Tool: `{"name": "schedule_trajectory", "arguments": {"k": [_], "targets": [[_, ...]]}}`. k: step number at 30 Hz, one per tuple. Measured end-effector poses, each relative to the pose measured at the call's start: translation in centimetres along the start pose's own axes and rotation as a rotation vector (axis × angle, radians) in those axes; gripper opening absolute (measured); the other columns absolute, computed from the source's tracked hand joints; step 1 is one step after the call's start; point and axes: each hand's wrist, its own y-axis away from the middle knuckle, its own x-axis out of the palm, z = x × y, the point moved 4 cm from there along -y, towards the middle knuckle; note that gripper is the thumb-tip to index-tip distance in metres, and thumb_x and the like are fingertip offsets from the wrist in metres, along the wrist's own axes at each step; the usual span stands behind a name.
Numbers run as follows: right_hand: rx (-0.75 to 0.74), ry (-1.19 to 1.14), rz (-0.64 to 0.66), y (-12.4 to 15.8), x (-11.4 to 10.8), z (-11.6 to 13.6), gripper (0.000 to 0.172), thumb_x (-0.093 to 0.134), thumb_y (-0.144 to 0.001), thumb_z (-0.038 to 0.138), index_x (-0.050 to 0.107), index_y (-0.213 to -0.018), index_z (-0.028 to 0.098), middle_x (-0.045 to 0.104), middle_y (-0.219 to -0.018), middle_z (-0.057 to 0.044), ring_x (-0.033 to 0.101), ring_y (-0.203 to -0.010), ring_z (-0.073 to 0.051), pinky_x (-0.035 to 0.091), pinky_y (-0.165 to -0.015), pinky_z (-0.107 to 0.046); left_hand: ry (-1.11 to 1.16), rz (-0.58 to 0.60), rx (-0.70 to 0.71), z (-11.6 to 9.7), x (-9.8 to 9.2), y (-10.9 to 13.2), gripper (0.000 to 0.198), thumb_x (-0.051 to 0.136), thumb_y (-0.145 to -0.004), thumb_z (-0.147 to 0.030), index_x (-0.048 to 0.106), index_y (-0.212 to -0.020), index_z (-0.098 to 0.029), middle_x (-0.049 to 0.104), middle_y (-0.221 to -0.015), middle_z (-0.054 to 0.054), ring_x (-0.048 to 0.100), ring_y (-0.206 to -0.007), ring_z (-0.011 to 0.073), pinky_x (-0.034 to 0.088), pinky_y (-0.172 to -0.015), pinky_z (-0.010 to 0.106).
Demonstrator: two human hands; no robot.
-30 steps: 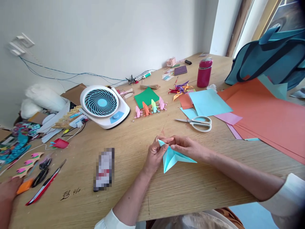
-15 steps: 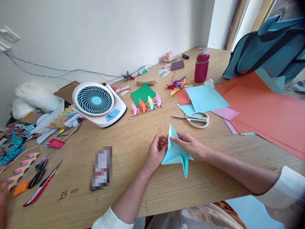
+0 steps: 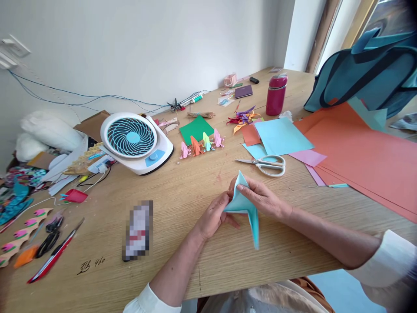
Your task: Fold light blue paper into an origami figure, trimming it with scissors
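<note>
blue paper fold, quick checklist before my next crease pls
1. Left hand grips the folded blue paper: ok.
2. Right hand pinches the paper near its upper tip: ok.
3. Long point of the paper hangs free, unbent: ok.
4. Scissors lie apart from both hands: ok.
5. Creases sharp and even: cannot tell.
</note>
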Motion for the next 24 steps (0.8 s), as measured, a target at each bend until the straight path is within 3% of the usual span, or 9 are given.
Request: {"name": "schedule_trajectory", "arguments": {"k": [4,9,13,20,24], "targets": [[-0.141,0.080,0.058,0.1,0.3,0.6,0.038,0.039,-0.100,0.050,0.060,-0.089,0.020,0.054,-0.095,-0.006,0.052,-0.096,-0.020,0.047,-0.088,-0.034,-0.026,0.010,-0.027,0.0,0.1,0.3,0.045,0.066,-0.086,-0.050,0.065,-0.120,-0.021,0.061,-0.091,0.005,0.060,-0.087,0.0198,0.061,-0.063,0.032],[-0.239,0.140,0.116,0.1,0.9,1.2,0.040,0.039,-0.101,0.047,0.065,-0.094,0.019,0.053,-0.100,-0.008,0.053,-0.100,-0.021,0.046,-0.093,-0.036,0.124,0.124,-0.072,0.3,0.4,0.5,0.040,0.068,-0.086,-0.043,0.065,-0.123,-0.028,0.064,-0.111,0.007,0.061,-0.102,0.0233,0.060,-0.076,0.040],[-0.293,0.186,0.133,0.0,1.2,1.8,0.041,0.039,-0.101,0.047,0.067,-0.095,0.016,0.053,-0.106,-0.011,0.053,-0.103,-0.021,0.046,-0.095,-0.037,0.153,0.170,-0.071,0.4,-0.1,0.6,0.035,0.073,-0.083,-0.033,0.068,-0.116,-0.027,0.069,-0.103,0.006,0.064,-0.090,0.0186,0.057,-0.071,0.029],[-0.397,0.205,0.086,0.3,1.5,2.2,0.032,0.048,-0.098,0.042,0.067,-0.101,0.015,0.055,-0.113,-0.013,0.055,-0.106,-0.020,0.047,-0.094,-0.036,0.144,0.176,-0.046,-0.4,-0.6,0.8,0.024,0.076,-0.081,-0.030,0.072,-0.104,-0.024,0.070,-0.088,0.001,0.063,-0.072,0.0127,0.050,-0.065,0.022],[-0.373,0.219,0.094,0.4,1.6,2.2,0.029,0.050,-0.098,0.039,0.068,-0.098,0.016,0.056,-0.116,-0.014,0.054,-0.112,-0.021,0.045,-0.098,-0.037,0.103,0.185,-0.007,-0.7,-0.8,0.9,0.033,0.077,-0.079,-0.028,0.071,-0.112,-0.025,0.069,-0.085,0.000,0.061,-0.078,0.0134,0.047,-0.068,0.021]]}}
